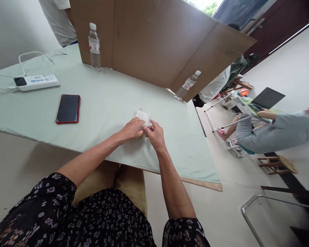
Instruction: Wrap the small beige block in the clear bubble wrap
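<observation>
Near the table's front edge, a small whitish, partly clear packet (pixel 143 115) lies between my two hands. My left hand (pixel 133 129) rests over its lower left side, fingers bent together on it. From the right, my right hand (pixel 155 134) pinches the packet's near edge between thumb and forefinger. The fingers cover the lower part of the packet, and its contents are too small to make out. Both hands are just above or touching the pale green tablecloth (pixel 110 99).
A phone (pixel 68 109) in a red case and a white power strip (pixel 37 82) with cables lie to the left. Behind stands a cardboard partition (pixel 149 41), with a water bottle (pixel 94 48) and another bottle (pixel 187 85) before it. A seated person (pixel 280 133) is at right.
</observation>
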Available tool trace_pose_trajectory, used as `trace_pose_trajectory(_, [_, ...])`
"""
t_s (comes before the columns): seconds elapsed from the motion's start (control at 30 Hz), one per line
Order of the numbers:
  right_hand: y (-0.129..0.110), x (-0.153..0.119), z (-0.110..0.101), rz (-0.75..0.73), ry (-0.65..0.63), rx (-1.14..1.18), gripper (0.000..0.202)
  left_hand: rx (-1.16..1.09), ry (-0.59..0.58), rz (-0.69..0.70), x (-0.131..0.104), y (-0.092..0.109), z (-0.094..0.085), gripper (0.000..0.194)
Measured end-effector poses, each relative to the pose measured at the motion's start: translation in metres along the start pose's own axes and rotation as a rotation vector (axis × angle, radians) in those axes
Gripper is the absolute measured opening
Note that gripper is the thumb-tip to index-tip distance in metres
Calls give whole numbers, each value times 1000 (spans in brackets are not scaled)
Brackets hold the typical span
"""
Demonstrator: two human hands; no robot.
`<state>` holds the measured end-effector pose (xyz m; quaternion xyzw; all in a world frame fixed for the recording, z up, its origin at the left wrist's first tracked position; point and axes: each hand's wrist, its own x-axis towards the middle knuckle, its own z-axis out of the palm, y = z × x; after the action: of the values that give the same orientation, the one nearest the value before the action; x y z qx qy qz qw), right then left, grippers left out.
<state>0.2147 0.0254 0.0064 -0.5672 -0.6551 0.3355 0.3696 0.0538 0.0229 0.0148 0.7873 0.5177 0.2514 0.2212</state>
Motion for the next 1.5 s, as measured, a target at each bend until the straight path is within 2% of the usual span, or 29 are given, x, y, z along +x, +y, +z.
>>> trace_pose_trajectory(0.17, [-11,-6,-14,-6,-190,64,60,-167,80,-20,-4,-10,8,58])
trace_pose_trajectory(0.3, [-10,-4,-19,-87,-287,-32,63,-317,105,-46,-10,-15,6,60])
trace_pose_trajectory(0.43, [-10,0,-15,-170,-289,-239,68,-428,159,-128,-10,-13,3,39])
trace_pose_trajectory(0.57, [-14,3,-12,-210,-269,-389,66,-347,237,-137,-4,-9,10,24])
trace_pose_trajectory(0.63, [-15,3,-14,-221,-297,-363,67,-316,247,-120,-2,-9,15,17])
trace_pose_trajectory(0.7, [-11,3,-20,-211,-341,-211,67,-310,248,-114,-1,-11,20,11])
trace_pose_trajectory(0.77, [-3,3,-26,-160,-291,-17,63,-310,252,-106,-1,-13,25,15])
trace_pose_trajectory(0.83, [7,5,-30,-93,-129,95,55,-306,258,-91,-1,-15,27,20])
trace_pose_trajectory(0.9, [17,9,-29,-65,17,91,47,-284,263,-84,-1,-16,29,22])
trace_pose_trajectory(0.93, [20,11,-27,-69,48,66,45,-268,264,-85,-1,-16,30,23])
trace_pose_trajectory(1.13, [22,27,-7,-210,46,-144,46,-188,258,-47,-2,-16,30,30])
trace_pose_trajectory(1.3, [16,36,-4,-227,-16,-317,40,-128,258,-5,-5,-15,30,56])
trace_pose_trajectory(1.43, [19,39,-2,-228,-54,-301,39,-71,242,35,-3,-19,30,44])
trace_pose_trajectory(1.5, [22,40,-2,-208,-30,-249,37,-65,251,29,-2,-21,31,40])
